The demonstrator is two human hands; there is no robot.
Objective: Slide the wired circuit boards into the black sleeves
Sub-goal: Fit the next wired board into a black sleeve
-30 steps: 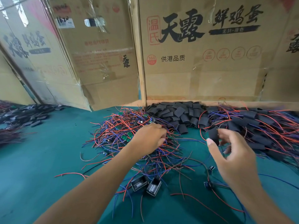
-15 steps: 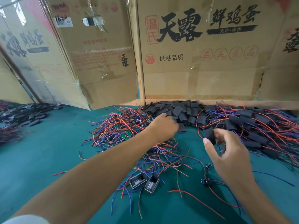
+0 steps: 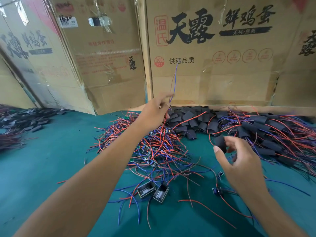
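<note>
In front of me the green table surface (image 3: pixel 51 168) carries a tangled heap of red and blue wired circuit boards (image 3: pixel 153 146), with a pile of empty black sleeves (image 3: pixel 191 122) just behind it against the cardboard boxes (image 3: pixel 213 74). To the right lies a spread of sleeved boards with wires (image 3: pixel 273 134), and far left a second dark pile (image 3: pixel 25 118). Nearer me, two small black open housings (image 3: pixel 153 192) sit side by side among loose wires.

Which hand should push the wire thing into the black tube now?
Probably the left hand: it pinches the wires, lifted above the wire pile. The right hand holds the black sleeve nearby, ready to receive it.
</note>
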